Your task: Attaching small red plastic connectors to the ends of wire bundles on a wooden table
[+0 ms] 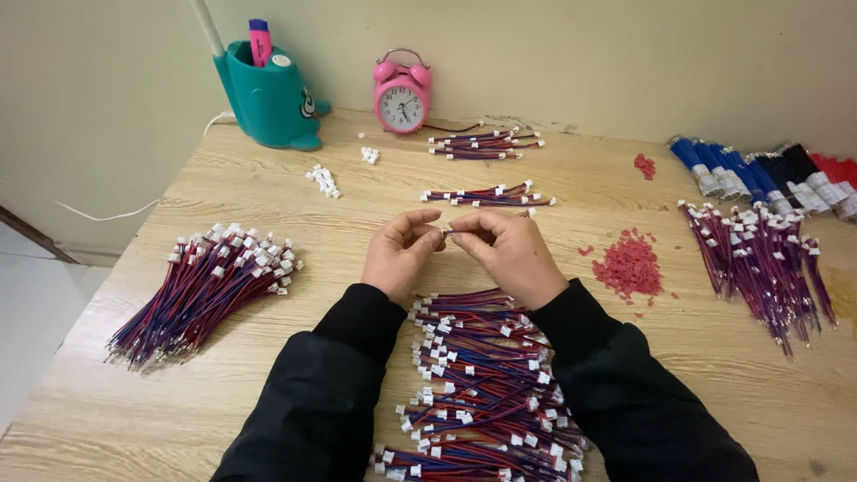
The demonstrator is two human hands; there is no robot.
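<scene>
My left hand [400, 253] and my right hand [511, 254] meet over the middle of the wooden table [357, 196]. Both pinch a thin red-and-blue wire lead [451, 232] between their fingertips; its end pokes out past my right hand. Just below my wrists lies a long heap of similar wire leads with white connectors [482, 384], running down to the near edge between my black sleeves.
A bundle of leads [201, 290] lies at the left, another [763, 259] at the right. Two small bundles [486, 195] [482, 143] lie behind my hands. Red plastic bits [629, 263], white connectors [323, 180], a pink alarm clock [402, 94], a teal pen holder [268, 98], blue and white rolls [759, 178].
</scene>
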